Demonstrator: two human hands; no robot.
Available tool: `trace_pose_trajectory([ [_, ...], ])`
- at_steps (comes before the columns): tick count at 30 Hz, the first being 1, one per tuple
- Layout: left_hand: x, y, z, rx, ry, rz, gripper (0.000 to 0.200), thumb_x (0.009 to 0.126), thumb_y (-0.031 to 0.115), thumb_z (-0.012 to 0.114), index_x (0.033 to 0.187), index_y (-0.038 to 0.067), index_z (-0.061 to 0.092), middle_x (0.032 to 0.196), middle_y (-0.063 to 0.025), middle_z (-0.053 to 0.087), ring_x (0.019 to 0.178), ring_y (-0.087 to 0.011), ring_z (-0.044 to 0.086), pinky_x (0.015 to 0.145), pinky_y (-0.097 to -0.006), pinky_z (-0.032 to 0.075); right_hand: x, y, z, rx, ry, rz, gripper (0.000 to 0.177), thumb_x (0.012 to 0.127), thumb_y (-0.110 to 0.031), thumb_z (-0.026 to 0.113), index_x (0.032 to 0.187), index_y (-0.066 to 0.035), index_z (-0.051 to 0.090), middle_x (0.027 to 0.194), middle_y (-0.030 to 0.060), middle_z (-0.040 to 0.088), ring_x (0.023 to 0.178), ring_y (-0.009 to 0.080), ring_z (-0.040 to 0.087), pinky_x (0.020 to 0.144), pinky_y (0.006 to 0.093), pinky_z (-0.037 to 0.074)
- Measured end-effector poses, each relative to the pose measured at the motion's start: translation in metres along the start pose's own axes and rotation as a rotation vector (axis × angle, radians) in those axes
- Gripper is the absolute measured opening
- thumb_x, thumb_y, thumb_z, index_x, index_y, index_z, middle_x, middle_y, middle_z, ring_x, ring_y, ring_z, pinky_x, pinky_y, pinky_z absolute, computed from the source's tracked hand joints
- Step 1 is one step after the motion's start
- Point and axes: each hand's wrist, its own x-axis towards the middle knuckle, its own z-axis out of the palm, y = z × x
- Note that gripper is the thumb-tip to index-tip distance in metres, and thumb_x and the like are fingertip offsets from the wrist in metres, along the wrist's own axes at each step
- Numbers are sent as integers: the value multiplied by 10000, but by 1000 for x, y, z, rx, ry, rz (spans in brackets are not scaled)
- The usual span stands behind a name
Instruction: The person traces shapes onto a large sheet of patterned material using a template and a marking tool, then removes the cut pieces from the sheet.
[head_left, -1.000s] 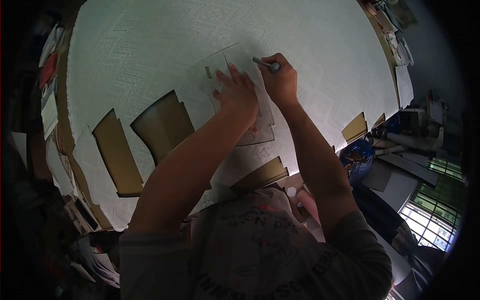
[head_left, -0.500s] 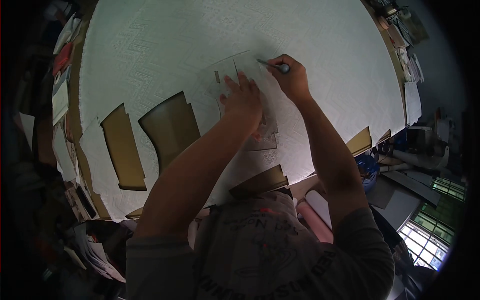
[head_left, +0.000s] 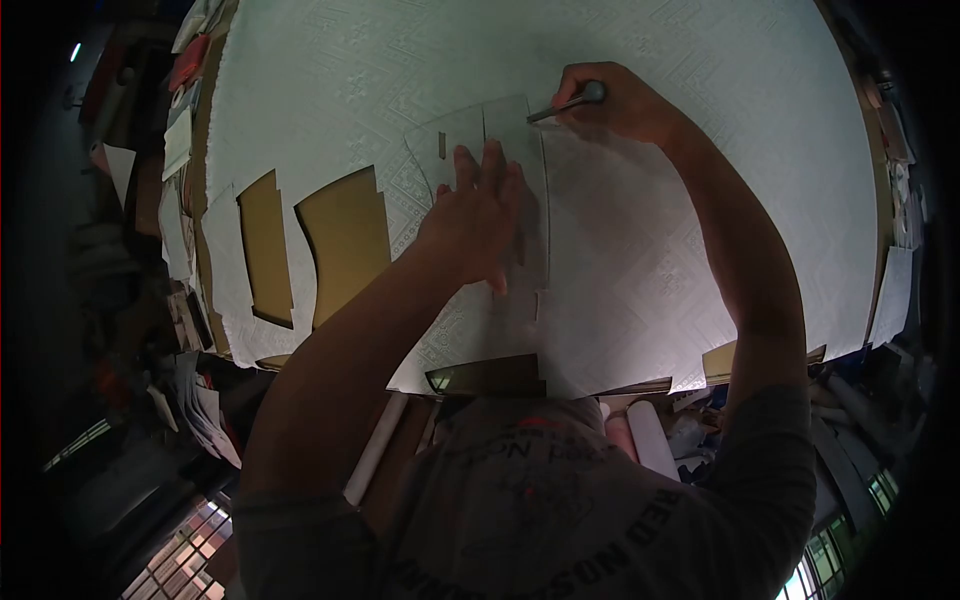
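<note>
A white sheet (head_left: 640, 250) with an embossed zigzag pattern covers the table. On it lies a see-through template (head_left: 510, 125), marked with a dark line and a small slot near its top. My left hand (head_left: 475, 215) rests on the template, fingers spread; the forearm hides its lower left part. My right hand (head_left: 625, 105) grips a slim cutting knife (head_left: 592, 93) with a rounded grey end. The knife's tip meets the sheet at the template's upper right edge. Below the tip, a dark line follows that edge.
Several cut-out openings (head_left: 345, 240) in the sheet show the brown surface underneath. Another opening (head_left: 490, 375) lies at the near edge. Papers (head_left: 175, 220) line the left side, and rolls of material (head_left: 652, 440) are below the table's near edge.
The view has shifted and turned. My right hand has moved up and outward relative to the template, with the knife tip now at its upper right edge. My left hand stays spread on the template.
</note>
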Motion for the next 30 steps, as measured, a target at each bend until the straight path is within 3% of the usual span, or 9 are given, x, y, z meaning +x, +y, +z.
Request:
trace_pose_trajectory([
  [5,-1,-1,11,6,100,19,1387,510,392,1031,1579,-54,268,1650,-364,200,1491,-617,256,1058,-606,540,-9,2,12,51,56,83,98,919,-18,741,1006,-40,699,933,11,696,866,109,624,818,276,505],
  [11,-2,-2,10,-11,114,24,1406,484,384,1041,1581,-49,275,1654,-356,197,1496,-614,247,1065,-617,527,-30,8,49,81,280,111,104,950,-67,756,1032,-37,700,1044,47,747,1007,128,688,891,283,537],
  [14,-3,-3,8,-24,109,26,1404,485,393,1041,1582,-46,283,1660,-346,191,1505,-608,229,1060,-620,528,-43,9,81,131,490,56,138,947,-86,772,1057,-34,706,1096,80,770,1051,154,715,919,302,552],
  [16,-3,-3,7,-39,107,35,1402,488,400,1041,1582,-46,286,1662,-341,188,1509,-605,218,1054,-622,530,-46,-15,110,86,769,152,179,937,-111,785,1072,-22,710,1092,114,777,1007,174,732,891,311,560],
  [17,-3,-4,8,-20,96,32,1419,489,422,1039,1584,-52,269,1652,-357,192,1492,-620,244,1056,-625,526,-43,-19,123,66,773,157,179,937,-111,785,1072,-22,710,1092,114,777,1007,174,732,891,311,560],
  [19,-3,-4,9,-15,99,45,1437,490,444,1036,1585,-57,253,1641,-373,196,1474,-635,269,1057,-627,523,-34,-27,146,20,1043,201,219,902,-146,814,1053,-19,720,1021,144,784,939,192,750,838,329,571],
  [22,-2,-5,11,-55,88,14,1428,510,446,1034,1621,-11,261,1695,-324,132,1516,-607,193,1062,-646,508,-20,-39,157,-36,1163,285,217,872,-160,821,1018,-25,734,913,144,779,850,210,752,776,347,571],
  [28,3,-7,9,-80,23,-6,1479,515,463,1032,1660,30,202,1724,-289,81,1525,-619,145,1074,-669,477,-2,-64,150,-201,1124,502,197,865,-164,805,1003,-36,746,855,141,766,768,255,741,713,387,566],
  [30,5,-7,12,-96,-3,-26,1492,506,459,1036,1666,49,194,1735,-269,55,1537,-613,107,1083,-689,452,13,-58,148,-224,1148,458,196,866,-167,808,1006,-44,748,854,141,765,767,258,741,715,389,567],
])
